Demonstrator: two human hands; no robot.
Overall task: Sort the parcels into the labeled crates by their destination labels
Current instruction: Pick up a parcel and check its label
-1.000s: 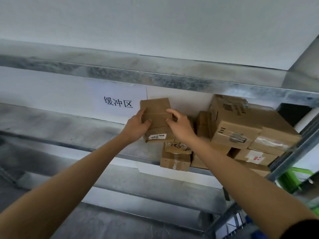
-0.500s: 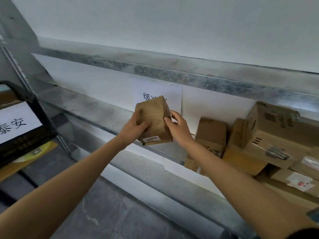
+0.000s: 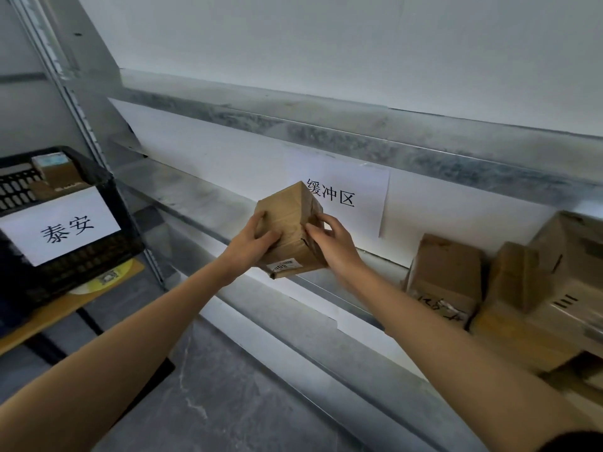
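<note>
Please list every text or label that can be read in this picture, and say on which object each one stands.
"泰安": white paper sign on the black plastic crate.
"缓冲区": white paper sheet taped to the wall behind the metal shelf.
Small white sticker on the brown cardboard parcel, held by left hand and right hand: too blurred.
Handwriting on the stacked cardboard box: unreadable.

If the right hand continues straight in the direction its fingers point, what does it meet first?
The right hand already presses the cardboard parcel, so the parcel comes first. Behind it the left hand holds the opposite side. Depth beyond them is unclear.
</note>
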